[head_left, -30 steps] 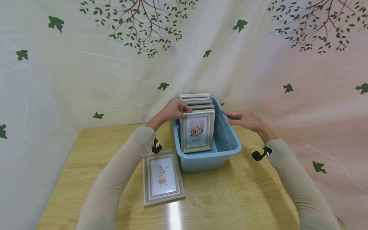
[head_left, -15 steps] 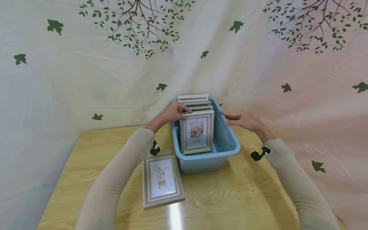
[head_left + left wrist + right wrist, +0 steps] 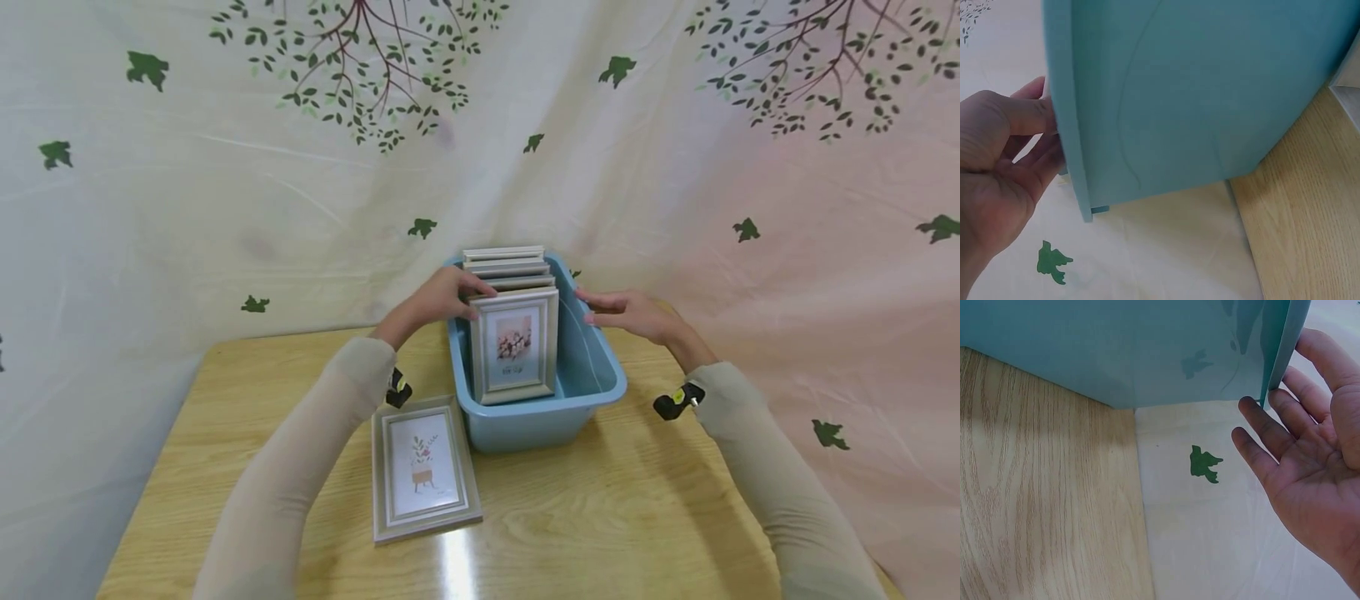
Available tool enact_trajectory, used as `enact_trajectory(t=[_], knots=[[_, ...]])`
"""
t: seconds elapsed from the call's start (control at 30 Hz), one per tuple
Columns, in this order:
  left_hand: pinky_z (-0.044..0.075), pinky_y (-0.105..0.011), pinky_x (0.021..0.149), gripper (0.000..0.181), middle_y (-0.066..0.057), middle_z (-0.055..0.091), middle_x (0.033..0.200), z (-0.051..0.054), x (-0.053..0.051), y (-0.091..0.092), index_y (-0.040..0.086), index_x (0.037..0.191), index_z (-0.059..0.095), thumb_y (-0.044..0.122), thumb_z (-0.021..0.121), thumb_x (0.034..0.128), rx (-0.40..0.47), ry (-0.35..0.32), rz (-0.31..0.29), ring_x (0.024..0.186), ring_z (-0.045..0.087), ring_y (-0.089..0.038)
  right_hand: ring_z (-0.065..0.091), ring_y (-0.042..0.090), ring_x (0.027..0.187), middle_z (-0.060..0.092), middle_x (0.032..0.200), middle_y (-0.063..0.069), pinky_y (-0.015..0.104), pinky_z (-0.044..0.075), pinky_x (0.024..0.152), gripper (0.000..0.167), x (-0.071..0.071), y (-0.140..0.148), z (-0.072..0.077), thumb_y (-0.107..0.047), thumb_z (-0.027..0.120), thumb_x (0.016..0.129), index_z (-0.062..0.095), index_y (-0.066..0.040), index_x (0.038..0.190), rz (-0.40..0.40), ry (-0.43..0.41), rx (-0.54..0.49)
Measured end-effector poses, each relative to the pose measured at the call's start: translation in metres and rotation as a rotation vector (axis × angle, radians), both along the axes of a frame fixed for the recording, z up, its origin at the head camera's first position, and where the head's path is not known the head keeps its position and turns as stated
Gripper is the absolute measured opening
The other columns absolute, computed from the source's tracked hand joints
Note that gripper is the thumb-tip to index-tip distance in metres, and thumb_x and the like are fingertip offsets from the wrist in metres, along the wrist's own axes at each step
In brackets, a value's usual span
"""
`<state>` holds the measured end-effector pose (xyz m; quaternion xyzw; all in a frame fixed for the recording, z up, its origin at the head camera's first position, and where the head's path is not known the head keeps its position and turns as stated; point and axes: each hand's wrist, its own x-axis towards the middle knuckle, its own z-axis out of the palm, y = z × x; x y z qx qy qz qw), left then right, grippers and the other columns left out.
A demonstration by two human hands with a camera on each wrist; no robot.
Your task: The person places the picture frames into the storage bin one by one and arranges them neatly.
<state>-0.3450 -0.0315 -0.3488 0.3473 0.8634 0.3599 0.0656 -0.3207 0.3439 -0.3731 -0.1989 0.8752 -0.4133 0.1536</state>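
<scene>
A blue plastic basin stands at the back of the table with several picture frames upright in it. Its front picture frame shows a pink flower print. My left hand holds that frame's top left corner, thumb at the near side and fingers over the top edge. In the left wrist view the left fingertips are hidden behind the basin's rim. At the basin's right rim, my right hand touches it with extended fingers and grips nothing. The right wrist view shows these fingers spread along the rim.
Another picture frame with a potted plant print lies flat on the wooden table, just left of the basin. Behind the table hangs a pale curtain with leaf and bird patterns.
My left hand has slid slightly left along the front frame's top edge toward its corner. The front frame, the basin and my right hand look the same; the head view has shifted slightly.
</scene>
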Motion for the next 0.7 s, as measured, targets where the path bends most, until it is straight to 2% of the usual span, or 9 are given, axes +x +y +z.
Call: enact_trajectory(t=[0.13, 0.33, 0.7], knots=[[0.054, -0.035, 0.091, 0.038, -0.011, 0.072, 0.119, -0.008, -0.001, 0.002, 0.004, 0.115, 0.075, -0.005, 0.082, 0.0784, 0.031, 0.066, 0.046, 0.107, 0.067, -0.023, 0.035, 0.034, 0.145, 0.039, 0.157, 0.004, 0.059, 0.031, 0.114, 0.062, -0.001, -0.001, 0.0, -0.03, 0.068, 0.098, 0.043, -0.022, 0.154, -0.004, -0.006, -0.01], [0.057, -0.034, 0.083, 0.033, -0.013, 0.072, 0.118, -0.014, 0.002, 0.002, 0.003, 0.112, 0.076, -0.006, 0.08, 0.0804, 0.08, 0.107, 0.081, 0.094, 0.07, -0.022, 0.037, 0.035, 0.144, 0.04, 0.156, 0.005, 0.06, 0.032, 0.113, 0.061, -0.001, -0.003, 0.0, -0.031, 0.068, 0.098, 0.043, -0.023, 0.154, -0.012, -0.005, -0.01], [0.054, -0.037, 0.091, 0.03, -0.011, 0.073, 0.117, -0.018, 0.003, 0.002, 0.002, 0.111, 0.076, -0.006, 0.079, 0.0827, 0.107, 0.148, 0.071, 0.109, 0.066, -0.025, 0.036, 0.037, 0.144, 0.038, 0.157, 0.007, 0.063, 0.031, 0.113, 0.063, 0.001, -0.003, 0.001, -0.033, 0.068, 0.098, 0.042, -0.023, 0.155, -0.022, -0.01, 0.012]])
